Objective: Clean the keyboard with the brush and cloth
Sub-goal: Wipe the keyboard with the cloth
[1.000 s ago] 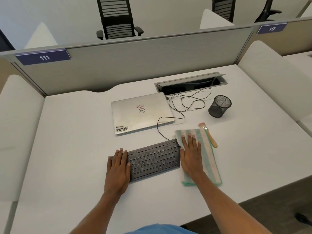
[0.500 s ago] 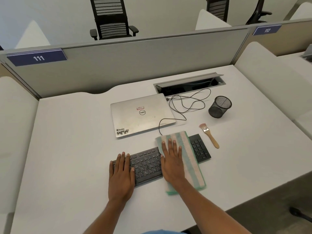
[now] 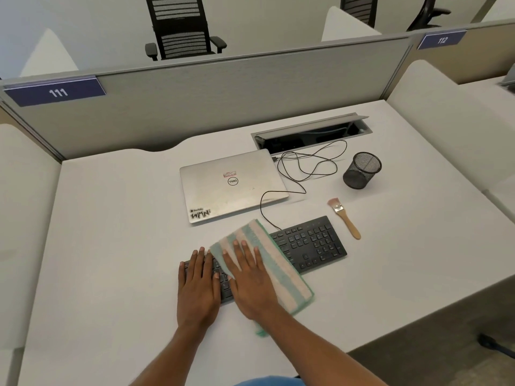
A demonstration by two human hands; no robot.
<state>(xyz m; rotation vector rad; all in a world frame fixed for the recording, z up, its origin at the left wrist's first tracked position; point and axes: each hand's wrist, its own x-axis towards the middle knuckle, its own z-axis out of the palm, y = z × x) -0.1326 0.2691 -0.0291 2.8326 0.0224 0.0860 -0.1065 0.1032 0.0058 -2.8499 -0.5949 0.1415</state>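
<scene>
A black keyboard [image 3: 312,245] lies on the white desk, its right half showing. A green and white striped cloth [image 3: 274,260] lies across its left half. My right hand [image 3: 250,274] presses flat on the cloth with straight fingers. My left hand [image 3: 198,285] rests flat on the keyboard's left end, right beside the cloth. A small brush [image 3: 345,218] with a wooden handle and pink bristles lies on the desk, just right of the keyboard, untouched.
A closed silver laptop [image 3: 231,185] sits behind the keyboard. A black cable [image 3: 306,165] loops from the keyboard toward an open cable tray [image 3: 312,132]. A black mesh pen cup [image 3: 361,170] stands at the right. A grey partition [image 3: 223,90] closes the back.
My right hand has slid the cloth leftward along the keyboard, from its right end to its left half. The number pad and brush are now uncovered. My left hand stays put.
</scene>
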